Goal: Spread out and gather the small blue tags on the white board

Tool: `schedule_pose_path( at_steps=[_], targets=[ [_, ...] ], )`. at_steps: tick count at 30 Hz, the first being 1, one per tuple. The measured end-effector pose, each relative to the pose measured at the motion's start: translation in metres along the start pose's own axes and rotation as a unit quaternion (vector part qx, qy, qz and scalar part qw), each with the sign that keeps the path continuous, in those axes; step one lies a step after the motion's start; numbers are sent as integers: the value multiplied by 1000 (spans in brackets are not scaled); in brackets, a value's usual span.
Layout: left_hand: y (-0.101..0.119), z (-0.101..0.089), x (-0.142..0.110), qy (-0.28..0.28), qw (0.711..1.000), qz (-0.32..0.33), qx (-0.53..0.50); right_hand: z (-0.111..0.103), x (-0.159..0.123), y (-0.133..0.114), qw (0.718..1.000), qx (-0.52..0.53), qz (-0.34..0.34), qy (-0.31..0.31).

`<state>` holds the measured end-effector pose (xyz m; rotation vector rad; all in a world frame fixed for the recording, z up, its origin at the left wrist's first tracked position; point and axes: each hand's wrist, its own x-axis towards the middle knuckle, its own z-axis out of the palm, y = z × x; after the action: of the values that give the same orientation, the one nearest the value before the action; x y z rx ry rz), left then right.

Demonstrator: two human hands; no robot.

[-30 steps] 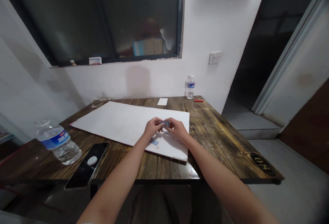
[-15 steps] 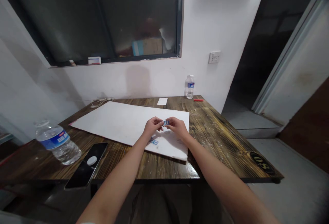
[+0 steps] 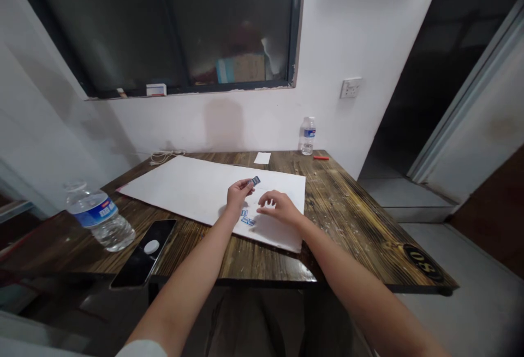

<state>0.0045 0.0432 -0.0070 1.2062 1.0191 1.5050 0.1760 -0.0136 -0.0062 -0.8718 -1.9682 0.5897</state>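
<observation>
A small blue piece is pinched between the thumb and fingertips of the left hand, held over a white board. More blue pieces lie on the board just below that hand. The right hand is open and empty, just beside them. A phone and a water bottle lie on the wooden bench to the left.

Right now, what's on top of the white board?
Small blue pieces lie on the white board by the left hand. Whatever's under the right hand is hidden.
</observation>
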Motion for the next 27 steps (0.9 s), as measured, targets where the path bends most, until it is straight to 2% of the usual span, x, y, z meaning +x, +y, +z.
schedule_pose_path(
  at_steps=[5, 7, 11, 17, 27],
  targets=[
    [-6, -2, 3, 18, 1000, 5, 4, 14, -7, -6, 985, -62, -81, -136],
    [-9, -3, 4, 13, 1000, 6, 7, 17, -7, -4, 977, -72, -105, -172],
    [-12, -3, 5, 0, 1000, 10, 10, 15, -6, 0, 973, -89, -123, -174],
    [-12, -3, 4, -5, 1000, 10, 17, 15, -6, -7, 962, -131, -169, -170],
    [-13, -2, 3, -8, 1000, 12, 25, 19, -5, -9, 950, -151, -202, -183]
  ],
)
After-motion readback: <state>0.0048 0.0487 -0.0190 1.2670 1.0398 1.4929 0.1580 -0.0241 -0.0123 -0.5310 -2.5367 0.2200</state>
